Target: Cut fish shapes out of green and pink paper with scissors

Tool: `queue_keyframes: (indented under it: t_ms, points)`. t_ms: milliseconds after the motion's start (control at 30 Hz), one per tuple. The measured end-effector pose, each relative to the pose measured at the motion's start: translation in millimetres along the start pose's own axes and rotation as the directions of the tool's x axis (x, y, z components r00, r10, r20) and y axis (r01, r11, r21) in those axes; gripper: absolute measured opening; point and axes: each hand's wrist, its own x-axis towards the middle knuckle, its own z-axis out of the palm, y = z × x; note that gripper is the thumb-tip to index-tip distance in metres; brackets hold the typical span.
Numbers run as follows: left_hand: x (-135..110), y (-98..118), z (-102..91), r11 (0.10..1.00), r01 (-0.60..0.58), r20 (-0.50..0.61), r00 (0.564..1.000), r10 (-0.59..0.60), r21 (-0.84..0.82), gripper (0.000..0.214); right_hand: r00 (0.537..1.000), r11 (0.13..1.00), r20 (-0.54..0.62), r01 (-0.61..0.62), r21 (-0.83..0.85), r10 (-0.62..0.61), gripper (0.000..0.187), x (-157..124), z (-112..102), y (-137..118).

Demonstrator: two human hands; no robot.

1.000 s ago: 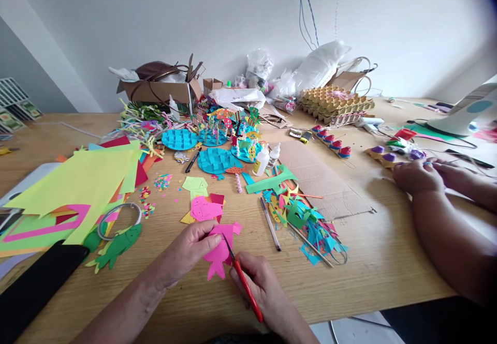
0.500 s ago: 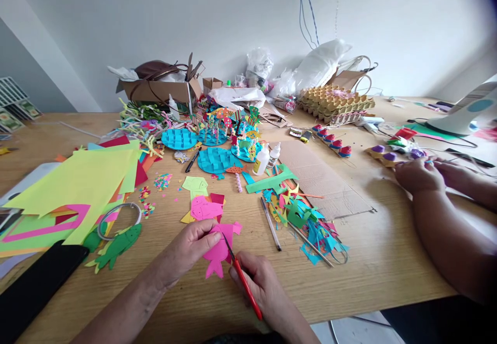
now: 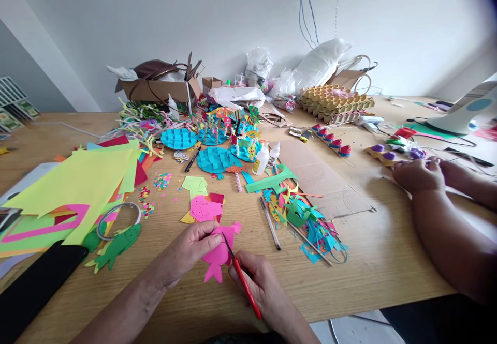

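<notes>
Between its thumb and fingers, my left hand (image 3: 196, 243) pinches a pink paper fish (image 3: 217, 251), its tail hanging toward me. A pair of scissors (image 3: 244, 284) with red handles is gripped in my right hand (image 3: 262, 284); the dark blades lie over the pink paper close to my left thumb. The finger loops are mostly hidden by my fingers. Just beyond, on the table, lie a pink fish cutout (image 3: 205, 208) with pencil lines and a pale green cutout (image 3: 195, 183). A pen (image 3: 271, 223) rests to the right of the scissors.
Coloured paper sheets (image 3: 85, 176) and green paper fish (image 3: 120, 245) lie on the left. Paper scraps (image 3: 318, 235), a cardboard sheet (image 3: 322, 178) and glue bottles (image 3: 261, 160) are right of centre. Another person's hands (image 3: 421, 176) work at the far right beside purple-painted egg-carton cups (image 3: 382, 155).
The pink fish has tilted slightly, its tail shifting a little toward me. Both my hands stay almost in place. The other person's fingers have moved slightly.
</notes>
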Motion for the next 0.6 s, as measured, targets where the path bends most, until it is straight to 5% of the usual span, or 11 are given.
queue_keyframes:
  t_ms: [600]
  points:
    - [0.2,1.3,1.3,1.000,0.011,-0.016,1.000,-0.011,-0.018,0.028,1.000,1.000,-0.001,0.014,-0.014,-0.014,0.031,0.3,1.9,3.1]
